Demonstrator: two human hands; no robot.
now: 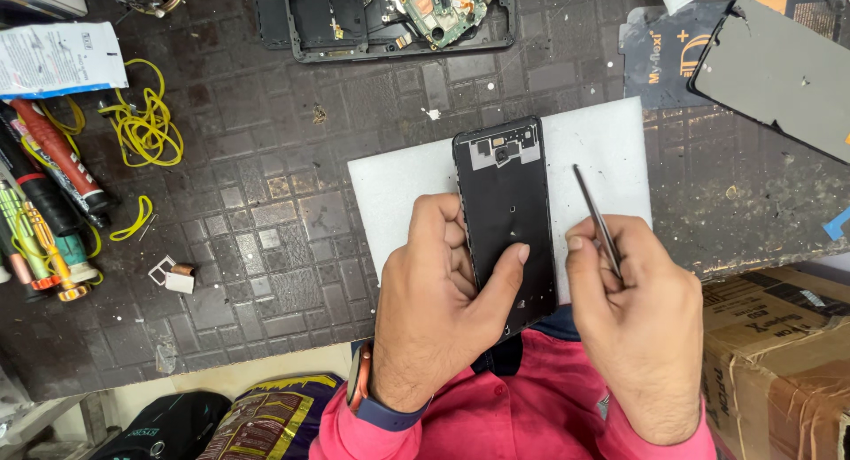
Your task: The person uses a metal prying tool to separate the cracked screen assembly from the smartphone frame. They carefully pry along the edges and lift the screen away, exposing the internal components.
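Head view is showing the left hand [443,305] gripping the black phone frame [505,214] flat on the white mat [403,199], thumb pressing its lower half, while the right hand [639,314] is pinching tweezers [596,219] beside it; keeping the frame pinned and the tips steady seems wise before touching small parts

Bare mat [266,203] left of pad; cardboard box [779,354] blocks right.
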